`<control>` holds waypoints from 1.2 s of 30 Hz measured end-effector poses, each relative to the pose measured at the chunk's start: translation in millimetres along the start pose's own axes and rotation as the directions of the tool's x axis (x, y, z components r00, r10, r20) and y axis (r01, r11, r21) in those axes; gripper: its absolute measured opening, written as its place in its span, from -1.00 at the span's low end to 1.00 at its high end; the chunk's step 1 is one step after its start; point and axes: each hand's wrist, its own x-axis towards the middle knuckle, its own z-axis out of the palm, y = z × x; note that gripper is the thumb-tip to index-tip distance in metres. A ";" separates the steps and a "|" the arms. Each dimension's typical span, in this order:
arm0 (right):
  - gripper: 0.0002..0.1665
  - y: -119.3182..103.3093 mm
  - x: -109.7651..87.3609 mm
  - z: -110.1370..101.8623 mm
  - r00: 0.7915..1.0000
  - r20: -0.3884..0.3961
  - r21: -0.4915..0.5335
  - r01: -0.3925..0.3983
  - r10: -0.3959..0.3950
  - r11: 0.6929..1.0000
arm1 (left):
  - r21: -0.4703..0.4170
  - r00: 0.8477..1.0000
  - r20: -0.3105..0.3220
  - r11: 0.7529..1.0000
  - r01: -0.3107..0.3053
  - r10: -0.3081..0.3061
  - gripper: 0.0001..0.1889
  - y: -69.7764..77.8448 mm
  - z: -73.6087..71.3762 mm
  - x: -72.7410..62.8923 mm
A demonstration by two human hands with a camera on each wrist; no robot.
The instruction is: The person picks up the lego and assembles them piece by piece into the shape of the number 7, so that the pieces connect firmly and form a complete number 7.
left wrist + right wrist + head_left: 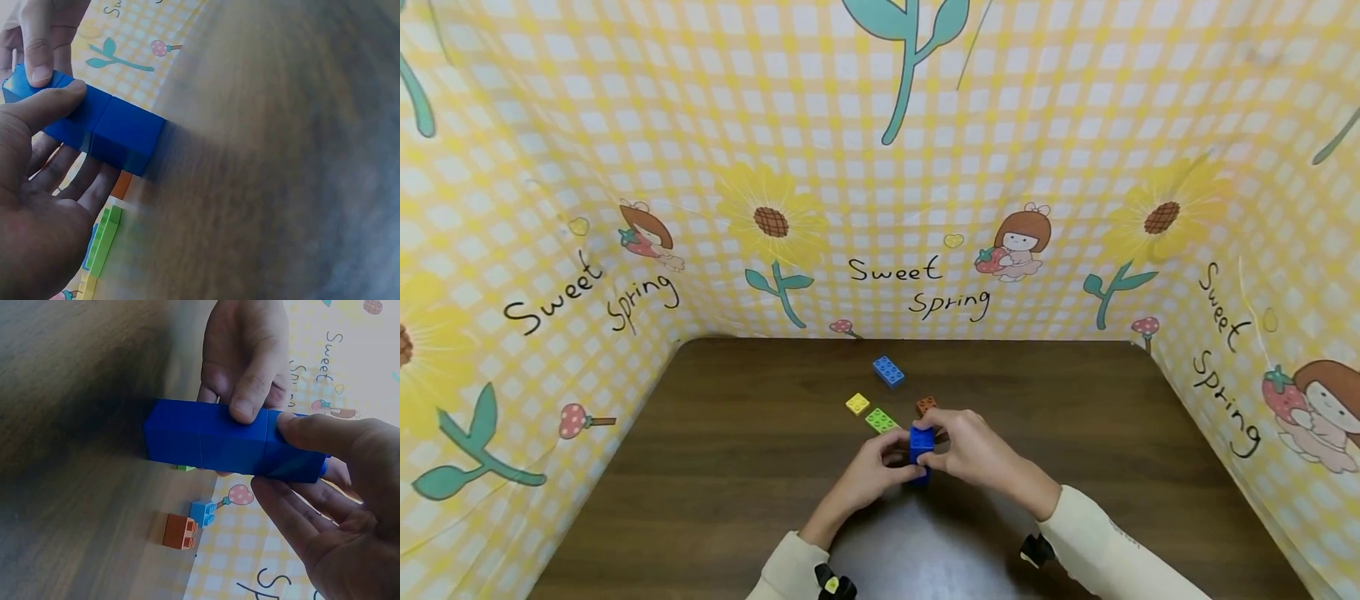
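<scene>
While the left hand (871,472) pinches the middle of an upright blue block stack (228,445) on the dark table (737,467), we see the right hand (973,450) grip the top block (290,465). We find the table's side edges well apart from both hands, and a yellow checked cloth (880,200) rises beyond them.

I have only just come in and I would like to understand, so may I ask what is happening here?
A person is handling an upright stack of three dark blue blocks with both hands. The right hand grips the top block, and the left hand holds the middle one. Beyond the stack, a green brick, a yellow brick, an orange brick and a lighter blue brick lie apart from it on the table.
</scene>
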 end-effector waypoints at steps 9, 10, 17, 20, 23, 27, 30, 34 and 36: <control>-0.52 5.7 -2.6 6.3 1.000 -0.022 -0.024 0.019 -0.020 1.000 | 0.000 1.000 0.000 1.000 0.004 -0.004 -0.57 2.1 -1.1 -1.5; -0.51 7.7 -3.5 8.6 1.000 -0.025 -0.006 0.015 -0.015 1.000 | -0.001 1.000 -0.004 1.000 0.006 -0.006 -0.57 2.1 -1.4 -2.0; -0.48 30.9 -12.4 30.3 0.991 -0.113 0.316 -0.027 0.066 0.949 | -0.013 1.000 0.006 1.000 0.020 -0.020 -0.55 0.5 -3.7 -3.2; -0.52 36.9 -16.5 35.2 0.985 -0.158 0.393 0.000 0.067 0.919 | -0.006 0.999 0.046 1.000 0.003 -0.003 -0.55 1.1 -6.8 -4.1; -0.51 39.9 -21.5 34.7 0.978 -0.200 0.403 0.022 0.064 0.915 | 0.011 0.996 0.077 0.999 -0.046 0.045 -0.55 2.9 -12.3 -4.0; -0.50 44.6 -25.5 32.1 0.972 -0.224 0.403 0.029 0.068 0.915 | 0.162 0.989 0.022 0.976 -0.145 0.143 -0.57 6.4 -23.6 0.6; -0.49 46.5 -25.3 31.2 0.974 -0.219 0.410 0.034 0.063 0.912 | 0.375 0.977 -0.011 0.907 -0.194 0.213 -0.66 9.5 -34.9 6.6; -0.49 49.1 -24.6 31.8 0.975 -0.215 0.423 0.041 0.057 0.905 | 0.612 0.967 0.046 0.758 -0.225 0.250 -0.66 11.2 -48.9 15.2; -0.49 50.7 -23.9 32.3 0.974 -0.219 0.429 0.044 0.057 0.902 | 0.686 0.962 0.093 0.684 -0.248 0.256 -0.62 10.5 -55.0 19.2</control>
